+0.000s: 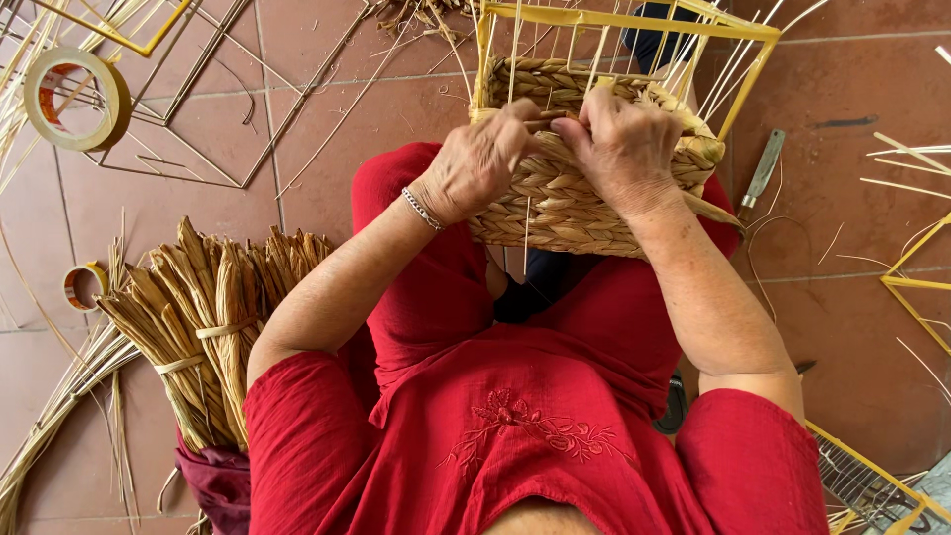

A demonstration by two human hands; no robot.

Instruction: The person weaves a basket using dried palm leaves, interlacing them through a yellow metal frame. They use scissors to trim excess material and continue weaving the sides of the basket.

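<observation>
The basket [584, 198] rests on the person's red-clad knees, its lower part woven from thick tan plaits, bare yellow frame [634, 22] and thin stakes rising beyond. Both hands press at its near rim: left hand [480, 159] and right hand [619, 144] pinch a strand.

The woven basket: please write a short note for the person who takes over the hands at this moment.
Left hand: closed on a straw strand at the top edge of the woven basket.
Right hand: pressing on the same edge, fingers bent; its grip cannot be seen clearly.
Basket: rests on the lap, built on a yellow wire frame.
Done: lower rows are woven.
Left: the upper frame is bare, thin stakes stand free.
Straw bundles lie on the floor by the left arm.
</observation>
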